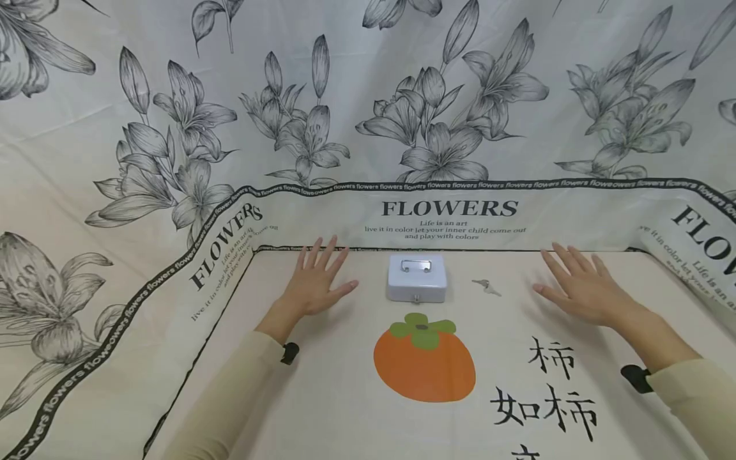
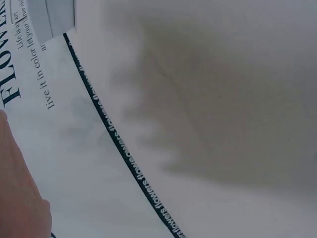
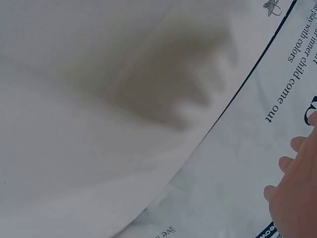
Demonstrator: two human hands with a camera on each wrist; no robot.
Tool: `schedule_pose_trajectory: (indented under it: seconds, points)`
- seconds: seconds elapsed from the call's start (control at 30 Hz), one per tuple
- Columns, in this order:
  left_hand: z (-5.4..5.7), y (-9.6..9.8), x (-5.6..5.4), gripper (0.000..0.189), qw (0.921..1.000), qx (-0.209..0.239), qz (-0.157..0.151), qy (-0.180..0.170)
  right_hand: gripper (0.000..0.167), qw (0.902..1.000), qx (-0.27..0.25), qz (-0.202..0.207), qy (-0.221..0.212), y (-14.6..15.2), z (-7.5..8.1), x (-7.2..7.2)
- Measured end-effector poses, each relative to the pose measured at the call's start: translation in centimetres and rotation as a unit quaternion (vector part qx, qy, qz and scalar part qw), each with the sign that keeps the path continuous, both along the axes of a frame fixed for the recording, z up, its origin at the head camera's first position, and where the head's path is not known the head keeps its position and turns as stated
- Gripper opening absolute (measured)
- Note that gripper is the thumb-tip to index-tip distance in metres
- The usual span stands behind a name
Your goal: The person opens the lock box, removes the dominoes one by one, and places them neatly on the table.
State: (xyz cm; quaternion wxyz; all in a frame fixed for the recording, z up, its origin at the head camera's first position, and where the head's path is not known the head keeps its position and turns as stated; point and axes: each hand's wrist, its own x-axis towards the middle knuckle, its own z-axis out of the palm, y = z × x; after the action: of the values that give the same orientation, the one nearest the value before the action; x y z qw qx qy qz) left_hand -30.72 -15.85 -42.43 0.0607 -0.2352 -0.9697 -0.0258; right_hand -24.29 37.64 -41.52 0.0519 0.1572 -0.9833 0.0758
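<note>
A small white metal cash box [image 1: 416, 281] with a wire handle on its lid and a lock at the front stands at the back middle of the table, lid down. Right of it lies a small bunch of keys [image 1: 487, 287], also seen in the right wrist view as keys [image 3: 272, 7] on a ring. My left hand [image 1: 315, 281] hovers left of the box, fingers spread and straight, holding nothing. On the other side, beyond the keys, my right hand [image 1: 586, 287] is held over the table with fingers spread. Both hands cast shadows on the cloth.
The pale tablecloth [image 1: 322, 383] carries a printed orange persimmon [image 1: 425, 367] and black characters at the right. A flower-printed curtain [image 1: 322, 147] with a dark-lettered border rises behind the table and along both sides.
</note>
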Motion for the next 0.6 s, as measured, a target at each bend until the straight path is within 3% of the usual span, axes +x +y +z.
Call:
schedule_pose_trajectory:
  seconds: [0.6]
  points:
    - [-0.6,2.0,0.9,0.084,0.9989,0.045,-0.015,-0.004,0.083,0.9997,-0.022,0.006,-0.007,-1.9,-0.8,0.5]
